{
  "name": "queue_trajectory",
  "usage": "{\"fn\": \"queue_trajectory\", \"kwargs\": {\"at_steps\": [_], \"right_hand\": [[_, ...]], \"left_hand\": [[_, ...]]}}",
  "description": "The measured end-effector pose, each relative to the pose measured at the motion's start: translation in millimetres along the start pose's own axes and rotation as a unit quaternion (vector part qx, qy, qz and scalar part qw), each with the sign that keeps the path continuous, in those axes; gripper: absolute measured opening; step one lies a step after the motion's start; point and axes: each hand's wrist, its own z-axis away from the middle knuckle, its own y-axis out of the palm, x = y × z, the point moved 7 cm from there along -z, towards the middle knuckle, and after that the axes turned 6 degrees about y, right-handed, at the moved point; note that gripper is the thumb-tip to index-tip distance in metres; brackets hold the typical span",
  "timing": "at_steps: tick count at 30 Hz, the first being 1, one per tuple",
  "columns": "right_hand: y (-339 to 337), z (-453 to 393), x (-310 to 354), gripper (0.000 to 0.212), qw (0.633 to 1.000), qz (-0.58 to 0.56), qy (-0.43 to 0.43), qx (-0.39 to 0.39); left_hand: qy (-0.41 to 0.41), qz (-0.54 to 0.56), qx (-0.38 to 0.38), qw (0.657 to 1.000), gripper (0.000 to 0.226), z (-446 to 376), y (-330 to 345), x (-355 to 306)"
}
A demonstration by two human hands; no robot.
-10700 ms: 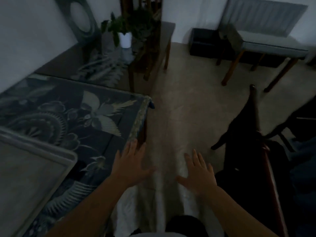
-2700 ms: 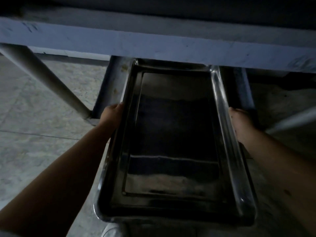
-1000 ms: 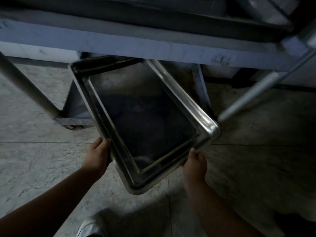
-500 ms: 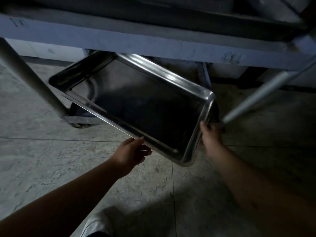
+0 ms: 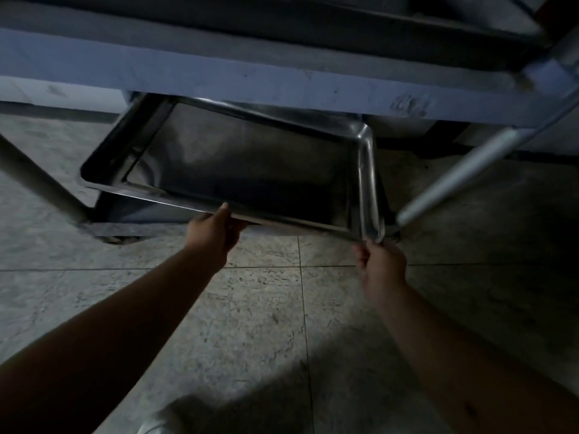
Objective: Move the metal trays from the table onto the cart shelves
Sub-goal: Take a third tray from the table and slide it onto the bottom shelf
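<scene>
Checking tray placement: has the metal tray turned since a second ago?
Yes. The metal tray has swung from corner-out to long side nearly parallel with the cart's shelf edge.

The metal tray (image 5: pixel 250 170) was rectangular and shallow, with a raised, rounded rim and a dark, reflective floor — empty. It lay long side toward the camera, slightly skewed, its far edge tucked beneath the cart shelf (image 5: pixel 250 79) — 1 near corner jutted out at right.

the tray's (image 5: pixel 250 170) far edge is hidden under the cart shelf (image 5: pixel 250 79); the left hand's (image 5: pixel 213 234) fingers are concealed beneath its near rim.
</scene>
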Motion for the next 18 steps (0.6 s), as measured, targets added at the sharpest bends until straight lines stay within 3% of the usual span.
{"fn": "queue_trajectory", "kwargs": {"at_steps": [3,6,11,15,18], "right_hand": [[12.1,-37.6,23.1,0.009,0.999,0.033,0.016,0.014],[19.2,-62.8,34.5,0.016,0.999,0.018,0.036,0.005],[35.9,-86.8,29.6,0.027,0.974,-0.192,0.117,-0.024],[48.8,-84.7,38.0,0.013,0.995,-0.075,0.070,0.001],[45.4,-81.7,43.2,0.015,0.998,0.012,0.055,0.011]], "left_hand": [[0.006,0.057,-0.018,0.998,0.023,-17.3,-3.7,0.4],[-0.036,0.066,-0.040,0.996,0.025,-24.8,5.8,15.6],[-0.035,0.014,-0.058,0.998,0.027,-37.5,12.9,29.5],[-0.033,-0.058,-0.101,0.993,0.029,-52.3,5.6,17.2],[-0.041,-0.133,-0.101,0.985,0.036,-53.8,2.1,15.5]]}}
